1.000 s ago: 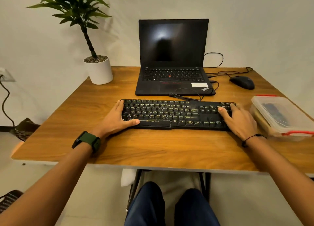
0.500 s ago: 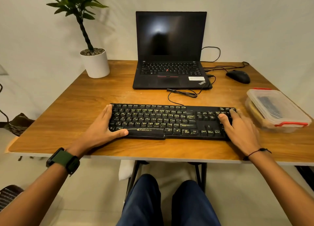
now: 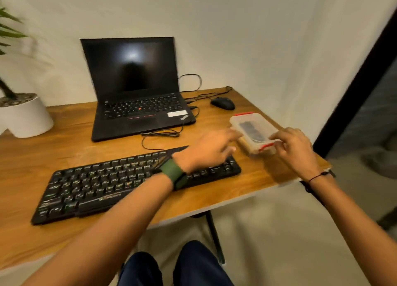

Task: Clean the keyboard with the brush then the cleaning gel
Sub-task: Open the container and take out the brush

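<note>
A black keyboard [image 3: 103, 184] lies near the front edge of the wooden table [image 3: 71, 144]. A clear plastic box [image 3: 253, 129] with red clips and a closed lid sits at the table's right side; something dark shows through the lid. My left hand [image 3: 208, 150] reaches across the keyboard's right end, its fingers apart and touching the box's left side. My right hand [image 3: 294, 148] has its fingers on the box's near right corner, at the red clip. No brush or gel can be made out outside the box.
An open black laptop [image 3: 137, 101] stands behind the keyboard, with thin cables [image 3: 163, 133] trailing between them. A black mouse [image 3: 223, 103] lies at the back right. A white plant pot [image 3: 23, 118] stands at the back left. The table's right edge is close to the box.
Both hands have left the keyboard's ends and moved right to the plastic box. The keyboard came nearer before that. The view has swung to the right.
</note>
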